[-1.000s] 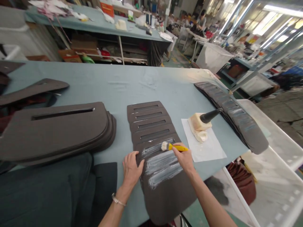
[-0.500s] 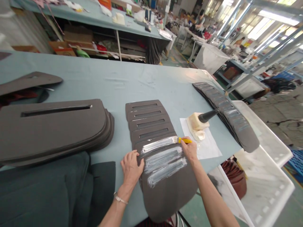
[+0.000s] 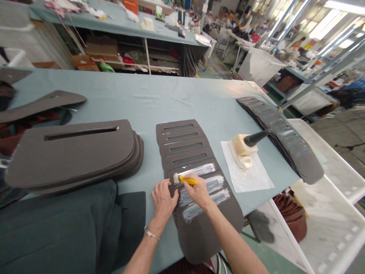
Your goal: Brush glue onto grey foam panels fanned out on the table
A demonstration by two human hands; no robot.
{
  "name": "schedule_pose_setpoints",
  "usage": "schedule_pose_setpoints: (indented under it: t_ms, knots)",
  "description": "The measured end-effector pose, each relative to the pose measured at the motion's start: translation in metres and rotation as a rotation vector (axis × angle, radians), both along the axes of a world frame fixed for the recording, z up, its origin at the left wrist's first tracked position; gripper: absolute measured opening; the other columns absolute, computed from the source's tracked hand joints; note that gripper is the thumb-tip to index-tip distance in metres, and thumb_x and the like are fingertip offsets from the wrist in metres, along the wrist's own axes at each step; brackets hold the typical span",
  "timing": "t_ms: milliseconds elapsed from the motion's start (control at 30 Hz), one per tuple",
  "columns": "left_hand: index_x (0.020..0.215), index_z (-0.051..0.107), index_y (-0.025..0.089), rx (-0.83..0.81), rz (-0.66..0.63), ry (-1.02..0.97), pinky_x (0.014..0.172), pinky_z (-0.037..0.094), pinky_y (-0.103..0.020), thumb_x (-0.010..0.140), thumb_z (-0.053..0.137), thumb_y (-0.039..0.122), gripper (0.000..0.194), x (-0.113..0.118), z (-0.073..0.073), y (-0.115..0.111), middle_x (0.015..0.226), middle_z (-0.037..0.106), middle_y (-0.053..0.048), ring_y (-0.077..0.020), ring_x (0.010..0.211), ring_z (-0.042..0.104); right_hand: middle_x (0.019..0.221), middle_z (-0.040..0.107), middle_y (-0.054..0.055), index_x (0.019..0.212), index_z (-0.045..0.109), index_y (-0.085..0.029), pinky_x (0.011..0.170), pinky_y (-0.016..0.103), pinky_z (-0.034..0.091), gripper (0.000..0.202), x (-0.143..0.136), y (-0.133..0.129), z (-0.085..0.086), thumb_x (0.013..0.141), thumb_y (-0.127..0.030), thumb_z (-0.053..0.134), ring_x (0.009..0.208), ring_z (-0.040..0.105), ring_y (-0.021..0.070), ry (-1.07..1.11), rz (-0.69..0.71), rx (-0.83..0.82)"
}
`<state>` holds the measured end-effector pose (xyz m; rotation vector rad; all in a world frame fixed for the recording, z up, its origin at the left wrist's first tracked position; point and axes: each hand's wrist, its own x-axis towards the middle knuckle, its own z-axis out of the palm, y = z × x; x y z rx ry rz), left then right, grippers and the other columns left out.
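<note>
Overlapping dark grey pieces with slots (image 3: pixel 211 236) lie fanned out on the blue-green table. White glue streaks cross the nearest ones. My right hand (image 3: pixel 196 190) is closed round a yellow-handled brush (image 3: pixel 188 181), whose bristles touch the left end of the upper streak. My left hand (image 3: pixel 164 198) rests with fingers apart on the left edge of the pieces, just left of the brush. To the right, a cream glue container (image 3: pixel 242 146) with a black nozzle sits on a white sheet (image 3: pixel 261 180).
Thick grey slotted pieces (image 3: pixel 74 156) are stacked at left, above dark green material (image 3: pixel 57 228). Another glued fan of pieces (image 3: pixel 302 156) lies at the table's right edge, beside white bins (image 3: pixel 327 224). A person (image 3: pixel 245 19) is far behind.
My right hand has moved the brush left along the upper streak, from its right end to its left end. My left hand stays on the pieces' left edge. The view has shifted slightly.
</note>
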<state>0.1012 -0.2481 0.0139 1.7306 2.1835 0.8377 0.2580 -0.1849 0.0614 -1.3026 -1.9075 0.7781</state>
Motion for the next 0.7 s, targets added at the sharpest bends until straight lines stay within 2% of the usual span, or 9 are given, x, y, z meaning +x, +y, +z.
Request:
schedule_pose_setpoints:
  t_ms: [33, 100, 167, 200, 267, 433, 500, 567, 700]
  knots:
    - [0.097, 0.049, 0.022, 0.0, -0.004, -0.002, 0.09, 0.036, -0.042, 0.076, 0.057, 0.026, 0.023, 0.0, 0.0, 0.0, 0.117, 0.057, -0.008, -0.0265, 0.113, 0.047, 0.083, 0.067, 0.003, 0.088, 0.066, -0.021, 0.07, 0.026, 0.046, 0.017, 0.01, 0.003, -0.001, 0.084, -0.032, 0.053, 0.074, 0.061, 0.016, 0.008, -0.042, -0.022]
    - [0.096, 0.049, 0.022, -0.003, -0.008, -0.009, 0.09, 0.037, -0.042, 0.076, 0.057, 0.026, 0.022, -0.001, -0.001, 0.001, 0.117, 0.057, -0.008, -0.027, 0.113, 0.047, 0.076, 0.066, 0.002, 0.085, 0.066, -0.02, 0.065, 0.026, 0.046, 0.017, 0.043, 0.012, 0.0, 0.082, -0.033, 0.055, 0.067, 0.06, 0.0158, -0.005, -0.225, -0.04]
    - [0.097, 0.05, 0.021, 0.002, -0.008, -0.029, 0.089, 0.037, -0.042, 0.077, 0.058, 0.026, 0.022, -0.003, -0.001, 0.001, 0.118, 0.057, -0.008, -0.0274, 0.113, 0.047, 0.073, 0.065, 0.002, 0.083, 0.065, -0.019, 0.061, 0.027, 0.045, 0.018, 0.071, 0.02, 0.007, 0.081, -0.035, 0.057, 0.062, 0.058, 0.0157, -0.043, -0.391, -0.016]
    - [0.097, 0.051, 0.021, 0.012, -0.008, -0.041, 0.089, 0.037, -0.042, 0.077, 0.057, 0.027, 0.022, -0.004, 0.0, 0.0, 0.118, 0.057, -0.008, -0.0274, 0.113, 0.048, 0.073, 0.065, 0.003, 0.083, 0.065, -0.019, 0.061, 0.027, 0.045, 0.018, 0.078, 0.02, 0.01, 0.081, -0.035, 0.057, 0.062, 0.057, 0.0158, -0.055, -0.427, 0.002]
    - [0.099, 0.052, 0.021, 0.041, -0.027, -0.053, 0.09, 0.038, -0.042, 0.08, 0.055, 0.027, 0.02, -0.005, 0.001, -0.006, 0.118, 0.058, -0.009, -0.0265, 0.113, 0.048, 0.078, 0.065, 0.003, 0.084, 0.065, -0.019, 0.064, 0.027, 0.045, 0.017, 0.068, 0.011, 0.016, 0.082, -0.034, 0.056, 0.066, 0.059, 0.0161, -0.043, -0.374, 0.023]
    - [0.109, 0.057, 0.021, 0.054, -0.252, 0.037, 0.097, 0.035, -0.041, 0.087, 0.045, 0.023, 0.025, 0.002, 0.002, -0.033, 0.118, 0.06, -0.009, -0.0239, 0.116, 0.049, 0.088, 0.067, 0.004, 0.092, 0.065, -0.022, 0.074, 0.027, 0.047, 0.017, -0.009, -0.036, 0.013, 0.087, -0.028, 0.05, 0.08, 0.062, 0.0166, 0.002, 0.015, -0.015]
    - [0.116, 0.056, 0.022, 0.039, -0.289, 0.092, 0.098, 0.034, -0.042, 0.088, 0.043, 0.021, 0.031, 0.006, -0.001, -0.041, 0.121, 0.06, -0.01, -0.0238, 0.118, 0.049, 0.088, 0.067, 0.004, 0.094, 0.065, -0.022, 0.075, 0.027, 0.047, 0.018, -0.009, -0.038, 0.007, 0.088, -0.028, 0.049, 0.081, 0.062, 0.0167, -0.026, 0.043, -0.017]
    - [0.118, 0.055, 0.021, 0.028, -0.279, 0.13, 0.098, 0.033, -0.042, 0.088, 0.043, 0.02, 0.033, 0.008, -0.004, -0.044, 0.122, 0.059, -0.01, -0.024, 0.119, 0.048, 0.087, 0.067, 0.005, 0.092, 0.065, -0.021, 0.073, 0.027, 0.047, 0.019, 0.022, -0.024, 0.003, 0.087, -0.031, 0.05, 0.079, 0.062, 0.0169, -0.065, -0.041, -0.014]
    - [0.118, 0.056, 0.02, 0.008, -0.258, 0.148, 0.098, 0.033, -0.042, 0.089, 0.042, 0.021, 0.032, 0.01, -0.005, -0.042, 0.124, 0.058, -0.011, -0.024, 0.119, 0.048, 0.08, 0.066, 0.005, 0.085, 0.065, -0.019, 0.069, 0.029, 0.047, 0.026, 0.106, 0.012, 0.008, 0.085, -0.04, 0.051, 0.072, 0.06, 0.0175, -0.165, -0.378, 0.028]
